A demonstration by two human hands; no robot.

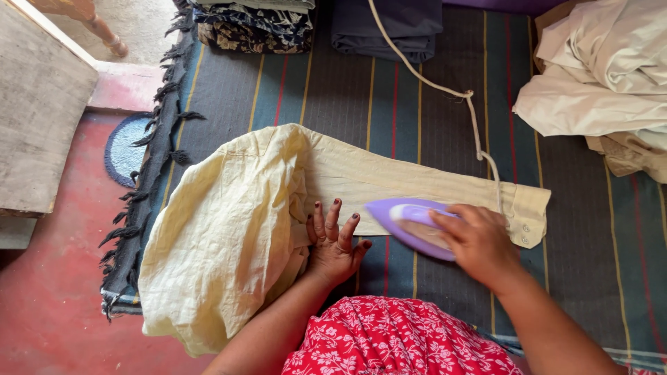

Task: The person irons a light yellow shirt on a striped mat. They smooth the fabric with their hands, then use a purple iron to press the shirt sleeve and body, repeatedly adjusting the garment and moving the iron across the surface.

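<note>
While your right hand [479, 243] is closed around the handle of the purple iron [410, 226], keep the soleplate flat on the sleeve [417, 182] and let its weight do the pressing, rather than bearing down at the wrist. Your left hand [333, 243] grips nothing; it lies open, palm down, fingers spread, at the near edge of the cloth where the sleeve meets the bunched body of the pale yellow shirt [222, 243]. That looks like the right place for it: press there and draw the fabric gently away from the iron so the sleeve stays taut and no crease gets set in. Keep those fingers well back from the tip, which sits just beside them. Mind the white cord [445, 87] too; it runs across the striped mat [333, 90] and over the sleeve to the iron, so lift it clear before it drags a fold.

The sleeve lies stretched left to right on the mat in front of you, its long axis nearly level, dipping a little toward the buttoned cuff [529, 221] on your right. The iron rests on its near edge, between your hands, tip pointing left toward the shoulder, heel toward the cuff.
</note>
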